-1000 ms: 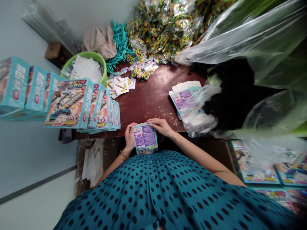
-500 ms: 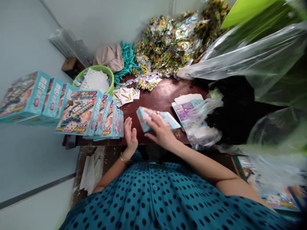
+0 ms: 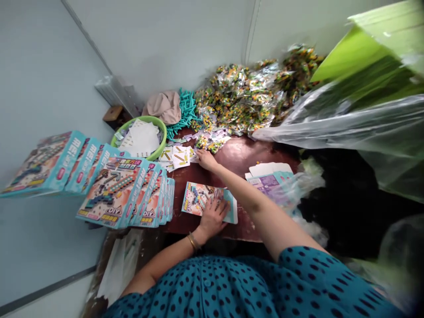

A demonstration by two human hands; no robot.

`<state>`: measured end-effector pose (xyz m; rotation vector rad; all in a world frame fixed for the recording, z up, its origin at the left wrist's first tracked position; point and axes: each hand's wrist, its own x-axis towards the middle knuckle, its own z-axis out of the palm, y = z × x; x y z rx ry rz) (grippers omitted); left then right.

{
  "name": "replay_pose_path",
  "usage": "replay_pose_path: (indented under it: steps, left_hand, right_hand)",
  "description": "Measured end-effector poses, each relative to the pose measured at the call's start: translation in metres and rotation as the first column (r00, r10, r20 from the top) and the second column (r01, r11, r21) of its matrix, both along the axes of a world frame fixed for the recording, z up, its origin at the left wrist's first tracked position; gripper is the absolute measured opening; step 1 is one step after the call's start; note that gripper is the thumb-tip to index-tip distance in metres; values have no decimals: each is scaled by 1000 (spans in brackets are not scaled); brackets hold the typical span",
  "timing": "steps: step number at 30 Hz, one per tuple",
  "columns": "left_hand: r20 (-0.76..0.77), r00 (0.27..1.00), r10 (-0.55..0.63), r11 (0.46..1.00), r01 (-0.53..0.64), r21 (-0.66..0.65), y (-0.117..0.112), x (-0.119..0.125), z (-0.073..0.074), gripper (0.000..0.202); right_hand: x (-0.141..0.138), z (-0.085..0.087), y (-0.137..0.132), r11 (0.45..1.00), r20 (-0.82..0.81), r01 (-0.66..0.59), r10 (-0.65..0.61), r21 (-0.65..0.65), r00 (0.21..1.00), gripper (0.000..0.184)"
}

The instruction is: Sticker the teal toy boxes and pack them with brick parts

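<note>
Printed box point(image 3: 207, 193), just below frame centre, under left hand point(image 3: 213, 216), fingers apart; right hand point(image 3: 206, 160) beside bagged pieces point(image 3: 210, 143), finger closure unclear; step apparently steadying and reaching, next move calling for light pinch.

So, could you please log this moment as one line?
left hand: on box | right hand: by printed cards, bagged pieces | box: lying on table

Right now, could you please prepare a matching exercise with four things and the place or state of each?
1. Left hand
2. Right hand
3. Green basin
4. Beige cloth

A. holds white sheets
B. beside the turquoise sticks
C. on a flat-lying box
D. at the picture cards

Pairs: 1-C, 2-D, 3-A, 4-B.
</note>
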<state>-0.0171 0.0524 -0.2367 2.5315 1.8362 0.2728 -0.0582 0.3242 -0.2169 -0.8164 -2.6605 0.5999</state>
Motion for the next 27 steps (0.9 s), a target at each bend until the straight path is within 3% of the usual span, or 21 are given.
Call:
replay_pose_path:
  steps: [3, 7, 10, 12, 15, 18, 21, 22, 25, 27]
  left_hand:
    - [23, 997, -79, 996, 78, 52, -8, -18, -6, 72]
    - [135, 986, -98, 987, 78, 143, -26, -38, 5, 59]
    - [254, 960, -118, 972, 60, 226, -32, -43, 30, 52]
    - [349, 929, -127, 959, 25, 284, -32, -45, 53, 50]
    - [504, 859, -90, 940, -94, 329, -31, -54, 88, 44]
    - [595, 804, -3, 889, -270, 369, -31, -71, 111, 41]
    - [605, 792, 76, 847, -371, 380, -31, -84, 115, 37]
    - [617, 780, 102, 849, -391, 355, -29, -86, 113, 36]
    - [706, 686, 177, 856, -461, 234, -24, -85, 104, 34]
    - [759, 618, 205, 847, -501, 179, -21, -83, 101, 33]
  right_hand:
    - [7, -15, -9, 994, 30, -103, 101, 42, 994, 45]
    - [68, -31, -32, 978, 68, -164, 156, 131, 985, 48]
    - [103, -30, -47, 976, 67, -111, 100, 189, 993, 49]
    - [108, -25, -53, 977, 62, -92, 81, 194, 995, 57]
    - [103, -19, -64, 974, 136, -200, 186, 102, 973, 63]
    - [116, -21, -102, 951, 173, -307, 299, 23, 938, 62]
    - [158, -32, -169, 939, 106, -342, 338, 24, 935, 87]
    - [174, -36, -192, 939, 82, -343, 340, 20, 937, 84]
    - [211, -41, -242, 940, -73, -341, 339, -3, 938, 46]
    - [223, -26, -250, 948, -265, -316, 295, -43, 918, 36]
